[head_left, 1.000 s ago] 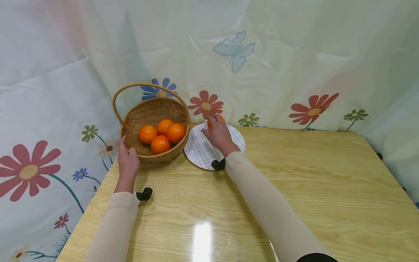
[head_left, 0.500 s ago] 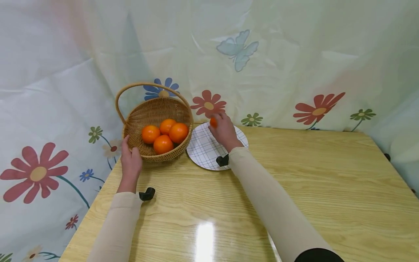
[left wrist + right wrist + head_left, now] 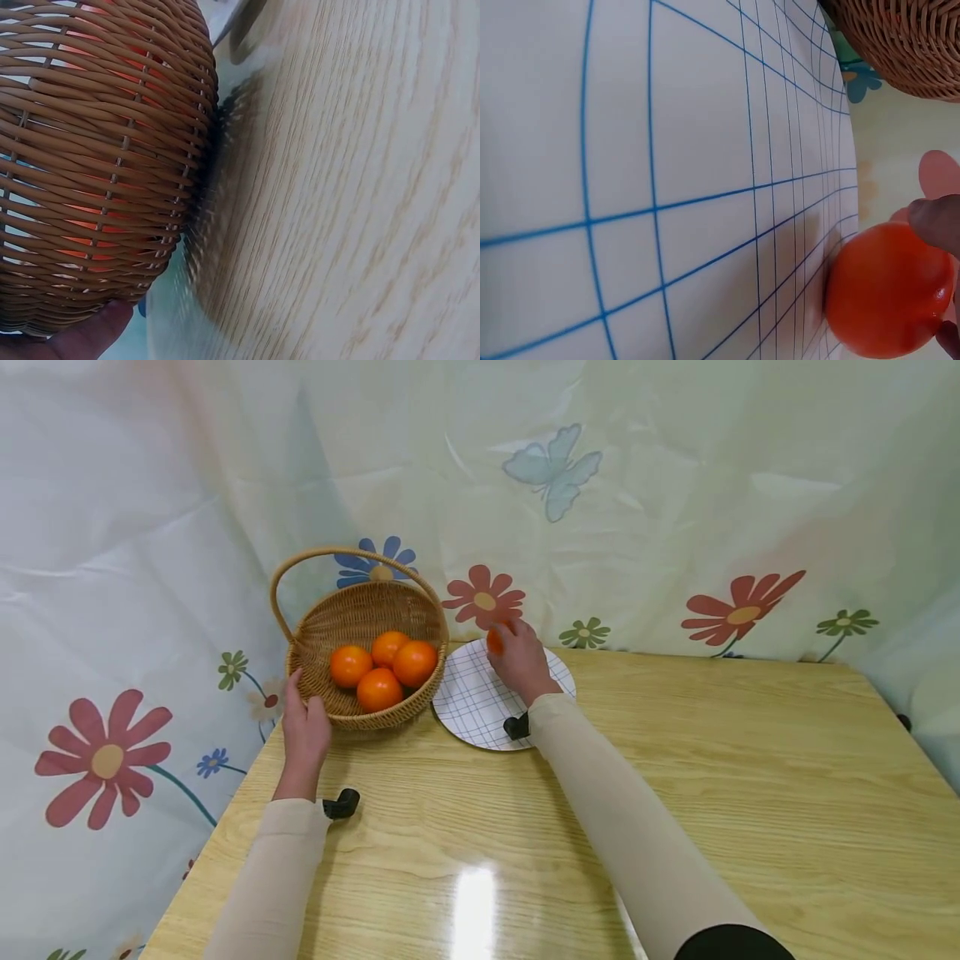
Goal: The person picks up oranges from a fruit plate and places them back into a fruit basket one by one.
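In the head view, my left hand (image 3: 303,731) holds the left side of a wicker basket (image 3: 352,610), which leans towards me. Its thumb (image 3: 94,330) presses the weave in the left wrist view. Several oranges (image 3: 379,690) lie inside the basket. My right hand (image 3: 521,662) grips another orange (image 3: 889,292) over the far part of a round white mat (image 3: 468,714) with blue grid lines. In the right wrist view this orange sits right at the mat's surface, fingertips on its upper and outer side.
A pale wooden table (image 3: 712,793) carries everything and stretches far to the right. Behind it hangs a flowered curtain (image 3: 637,527), close to the basket and mat. The basket's arched handle (image 3: 330,552) stands up at the back.
The whole scene has shifted slightly to the right in the head view. My right hand stays over the far part of the mat with the orange; the left hand keeps its place at the basket.
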